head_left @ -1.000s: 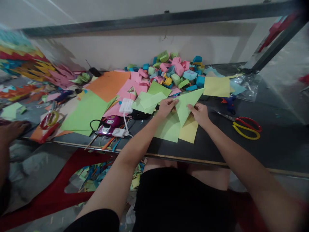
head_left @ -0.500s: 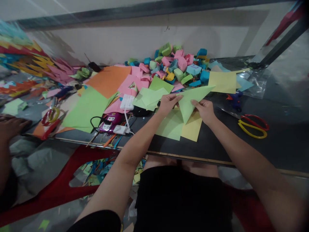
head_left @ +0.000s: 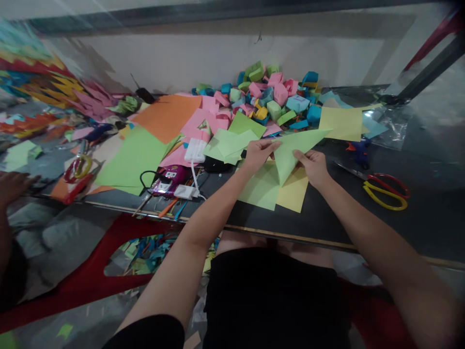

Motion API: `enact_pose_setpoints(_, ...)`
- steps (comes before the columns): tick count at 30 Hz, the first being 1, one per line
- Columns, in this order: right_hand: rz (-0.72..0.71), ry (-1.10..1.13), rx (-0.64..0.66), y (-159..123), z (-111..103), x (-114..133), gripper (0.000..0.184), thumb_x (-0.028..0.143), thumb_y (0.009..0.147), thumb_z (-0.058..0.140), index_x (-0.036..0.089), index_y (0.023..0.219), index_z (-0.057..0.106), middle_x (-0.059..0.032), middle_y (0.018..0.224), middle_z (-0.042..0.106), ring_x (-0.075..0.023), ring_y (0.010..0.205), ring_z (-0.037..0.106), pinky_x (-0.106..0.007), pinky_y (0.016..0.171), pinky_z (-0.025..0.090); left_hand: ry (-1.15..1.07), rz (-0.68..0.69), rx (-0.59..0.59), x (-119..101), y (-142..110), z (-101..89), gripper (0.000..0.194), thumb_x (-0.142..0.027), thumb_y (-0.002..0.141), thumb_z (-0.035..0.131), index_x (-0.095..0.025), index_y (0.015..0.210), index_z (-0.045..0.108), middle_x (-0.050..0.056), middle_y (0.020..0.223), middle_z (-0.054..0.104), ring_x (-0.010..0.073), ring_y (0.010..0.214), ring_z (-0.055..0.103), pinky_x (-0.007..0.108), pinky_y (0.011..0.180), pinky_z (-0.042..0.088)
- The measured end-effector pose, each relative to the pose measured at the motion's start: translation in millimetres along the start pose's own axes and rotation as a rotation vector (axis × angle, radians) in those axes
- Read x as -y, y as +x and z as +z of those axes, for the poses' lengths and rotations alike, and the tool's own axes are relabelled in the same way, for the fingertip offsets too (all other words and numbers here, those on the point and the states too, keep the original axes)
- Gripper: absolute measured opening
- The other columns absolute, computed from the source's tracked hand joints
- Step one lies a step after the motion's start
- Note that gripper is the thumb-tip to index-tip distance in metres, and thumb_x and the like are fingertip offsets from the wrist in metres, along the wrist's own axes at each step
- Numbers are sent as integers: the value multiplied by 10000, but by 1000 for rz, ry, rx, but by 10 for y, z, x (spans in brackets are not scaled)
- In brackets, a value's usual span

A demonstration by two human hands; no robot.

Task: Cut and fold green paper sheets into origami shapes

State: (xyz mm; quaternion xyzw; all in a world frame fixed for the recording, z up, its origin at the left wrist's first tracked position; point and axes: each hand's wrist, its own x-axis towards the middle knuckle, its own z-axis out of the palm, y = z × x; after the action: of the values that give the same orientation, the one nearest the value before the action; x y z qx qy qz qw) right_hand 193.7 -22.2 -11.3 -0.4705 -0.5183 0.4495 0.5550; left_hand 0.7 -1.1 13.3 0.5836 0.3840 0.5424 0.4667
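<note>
A light green sheet of paper [head_left: 290, 152], folded into a triangle with one corner pointing down, is held up above the table between my two hands. My left hand [head_left: 259, 154] pinches its left corner. With thumb and fingers my right hand [head_left: 313, 165] grips its right side. Beneath it lie a flat light green sheet [head_left: 259, 186] and a yellow sheet [head_left: 295, 191] that overlap. More pale green paper [head_left: 228, 145] rests just left of my left hand. To the right of my right hand are scissors [head_left: 387, 189] with one red and one yellow handle.
A heap of folded paper pieces [head_left: 276, 97] stands against the wall. Left are orange paper [head_left: 170, 114], large green sheets [head_left: 132, 160], a purple power strip [head_left: 170, 179] with white plugs, and other scissors [head_left: 78, 167]. Another person's hand [head_left: 14, 186] rests at the far left.
The view has shifted slightly, so the table things appear a little further right. Both hands keep the same hold on the folded green paper, with hardly any other movement.
</note>
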Motion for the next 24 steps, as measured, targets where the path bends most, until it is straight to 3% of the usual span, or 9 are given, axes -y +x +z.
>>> enact_pose_setpoints(9, -33, -62, -56, 35, -23, -54, 611, 771, 527, 884, 218, 531, 624, -2, 514, 614, -145, 457, 537, -321, 463, 493, -31, -40, 10, 54, 15, -14, 515, -614, 771, 818, -179, 578, 621, -23, 510, 537, 73, 491, 520, 216, 484, 373)
enact_pose_setpoints(14, -65, -36, -159, 6, -14, -18, 626, 784, 545, 866, 225, 521, 586, 6, 545, 605, -132, 480, 525, -318, 488, 480, 42, -114, 204, 200, -30, 136, 382, -468, 692, 920, -158, 855, 767, 58, 793, 753, 169, 711, 684, 274, 650, 520)
enact_pose_setpoints(18, -129, -91, -185, -27, -5, 29, 629, 782, 603, 843, 233, 495, 555, 26, 507, 551, -123, 490, 498, -311, 502, 470, 247, -26, 289, 176, -82, 155, 245, -370, 740, 886, -153, 737, 773, 74, 721, 750, 222, 736, 703, 309, 674, 538)
enact_pose_setpoints(24, -161, -45, -230, 94, -69, 99, 590, 785, 695, 787, 239, 551, 615, 7, 547, 584, -131, 496, 517, -322, 510, 480, 199, -76, 387, -73, -126, 95, 272, -304, 852, 765, -140, 636, 740, 67, 642, 712, 150, 632, 655, 270, 621, 519)
